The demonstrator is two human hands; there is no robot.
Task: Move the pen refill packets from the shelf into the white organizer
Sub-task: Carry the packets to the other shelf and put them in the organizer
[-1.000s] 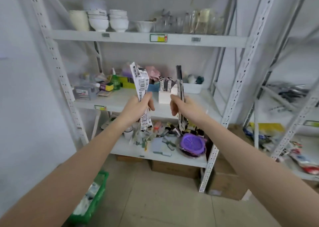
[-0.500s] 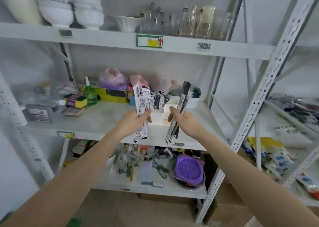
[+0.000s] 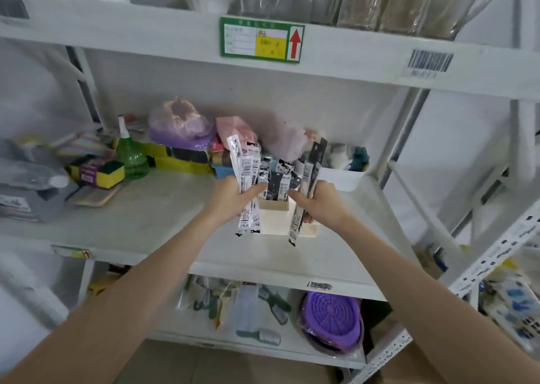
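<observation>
- Holding two loads at once, we have our left hand clamped around a fanned white bundle of refill packets, and our right hand closed on a slim dark packet; both hover just above the white organizer on the middle shelf.
- The left bundle is gripped only at its middle, so as we see it, loosening our hold to feed one packet could let the others slide out onto the shelf or over its near edge.
- The organizer's far compartment already holds upright packets; pushing new ones in at a slant could snag on them or bend them.
- The organizer looks light and nothing pins it down, so a sideways push with both hands busy could shift or tip it.
- The dark packet hangs tilted, its lower end in front of the organizer's right side; dropped from there it may miss the opening.
- The clutter just behind, including the pink bags, could be knocked if we reach too far.
</observation>
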